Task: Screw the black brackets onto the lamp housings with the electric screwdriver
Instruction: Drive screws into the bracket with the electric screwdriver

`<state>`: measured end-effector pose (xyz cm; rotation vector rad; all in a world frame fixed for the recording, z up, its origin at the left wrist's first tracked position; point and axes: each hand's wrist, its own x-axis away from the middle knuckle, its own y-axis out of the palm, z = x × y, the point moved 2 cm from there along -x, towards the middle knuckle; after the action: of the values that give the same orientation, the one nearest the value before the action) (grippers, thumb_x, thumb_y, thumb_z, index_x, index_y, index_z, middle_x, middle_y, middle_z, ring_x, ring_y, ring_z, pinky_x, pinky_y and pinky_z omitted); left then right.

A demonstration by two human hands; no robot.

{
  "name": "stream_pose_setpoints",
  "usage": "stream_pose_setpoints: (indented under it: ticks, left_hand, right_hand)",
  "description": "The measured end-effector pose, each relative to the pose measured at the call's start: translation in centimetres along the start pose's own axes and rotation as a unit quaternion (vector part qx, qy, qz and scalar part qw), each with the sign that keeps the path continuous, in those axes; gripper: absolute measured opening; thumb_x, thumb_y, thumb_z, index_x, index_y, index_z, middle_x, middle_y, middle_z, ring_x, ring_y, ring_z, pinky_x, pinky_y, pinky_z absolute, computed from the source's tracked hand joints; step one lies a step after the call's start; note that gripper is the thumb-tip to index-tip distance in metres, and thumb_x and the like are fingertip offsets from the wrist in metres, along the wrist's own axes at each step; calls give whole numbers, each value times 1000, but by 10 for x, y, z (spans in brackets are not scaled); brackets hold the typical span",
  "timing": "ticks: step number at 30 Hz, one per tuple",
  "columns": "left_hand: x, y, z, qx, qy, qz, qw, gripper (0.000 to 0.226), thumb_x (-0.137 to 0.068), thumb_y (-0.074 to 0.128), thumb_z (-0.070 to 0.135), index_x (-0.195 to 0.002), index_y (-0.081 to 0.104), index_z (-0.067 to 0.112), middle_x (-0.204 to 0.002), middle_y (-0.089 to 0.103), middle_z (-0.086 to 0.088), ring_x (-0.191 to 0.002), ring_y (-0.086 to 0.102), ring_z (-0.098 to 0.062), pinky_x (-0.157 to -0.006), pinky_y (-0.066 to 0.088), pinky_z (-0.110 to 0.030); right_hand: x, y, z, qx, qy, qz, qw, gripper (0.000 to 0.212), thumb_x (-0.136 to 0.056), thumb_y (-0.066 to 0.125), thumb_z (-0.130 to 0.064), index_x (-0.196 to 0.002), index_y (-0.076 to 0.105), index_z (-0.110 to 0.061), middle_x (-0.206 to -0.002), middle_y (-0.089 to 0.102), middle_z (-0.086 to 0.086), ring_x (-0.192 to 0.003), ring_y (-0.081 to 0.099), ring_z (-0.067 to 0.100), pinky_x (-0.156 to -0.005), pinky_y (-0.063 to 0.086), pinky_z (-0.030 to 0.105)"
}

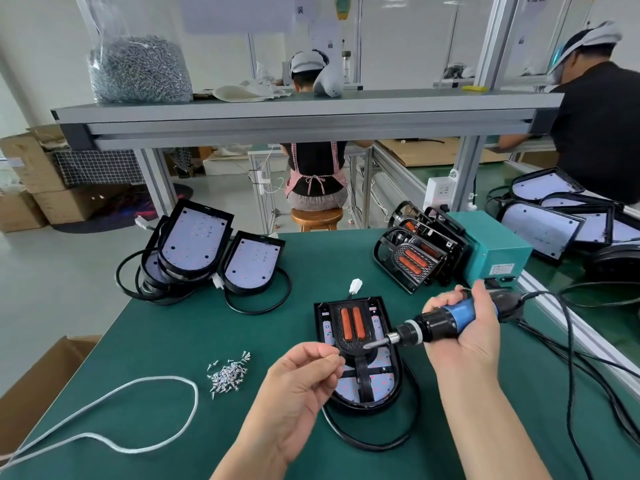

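Lamp housing [381,379] mid-table [173,323]; screws [228,374] left; bracket stack [419,254] behind right, seemingly against box [495,251].

left grip [301,375]: bare hand | right grip [464,327]: bare hand | left forearm [252,452]: bare to frame edge | right forearm [485,427]: bare to frame edge

Head-worn view, down over bench [173,323]

One electric screwdriver [446,323] in the right hand [464,327]; one screw [335,355] pinched in the left hand [298,379]; one lamp housing [382,384] bearing one black bracket [335,320]; at least three more housings [194,240] at the left; one leaning row of spare brackets [415,258], number unclear; one heap of loose screws [228,374]; one teal box [498,251].
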<state>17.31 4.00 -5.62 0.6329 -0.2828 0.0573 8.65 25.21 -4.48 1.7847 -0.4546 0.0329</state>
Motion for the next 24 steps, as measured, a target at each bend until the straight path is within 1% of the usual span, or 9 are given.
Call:
stream_pose_setpoints:
  ticks: [3, 8, 14, 21, 24]
  left_hand:
    - [3, 3, -1, 26, -18, -8, 999, 11, -63, 73, -4, -70, 72, 4, -82, 69, -19, -62, 66, -15, -56, 56, -19]
    - [6, 6, 2, 55, -29, -22, 998, 13, -61, 75, -4, -72, 72, 3, -83, 68, -20, -64, 66, -17, -57, 57, -20]
    - [6, 8, 2, 63, -34, -41, 997, 13, -62, 75, -5, -72, 72, 3, -81, 68, -18, -66, 67, -17, -58, 57, -21]
    - [4, 10, 0, 68, -32, -39, 996, 13, -61, 75, -5, -71, 72, 2, -82, 68, -20, -66, 67, -18, -58, 57, -21]
    - [2, 9, -2, 71, -31, -32, 996, 11, -65, 73, -7, -72, 71, 1, -83, 68, -20, -66, 67, -18, -59, 58, -21]
  right_hand:
    - [17, 16, 9, 19, -28, -24, 999, 22, -94, 70, -29, -83, 56, -16, -67, 51, -7, -54, 50, 6, -58, 47, 20]
    - [33, 28, 12, 51, -54, -43, 996, 21, -95, 70, -28, -84, 56, -17, -66, 51, -7, -53, 51, 7, -55, 49, 20]
    - [37, 28, 9, 64, -70, -39, 995, 20, -95, 70, -28, -86, 55, -17, -68, 52, -7, -54, 51, 7, -57, 49, 20]
    - [36, 30, 7, 80, -81, -33, 993, 20, -94, 71, -27, -87, 56, -16, -68, 52, -6, -54, 51, 7, -56, 49, 20]
    - [36, 30, 7, 89, -85, -31, 992, 19, -92, 72, -26, -89, 56, -16, -69, 53, -6, -55, 51, 8, -55, 49, 21]
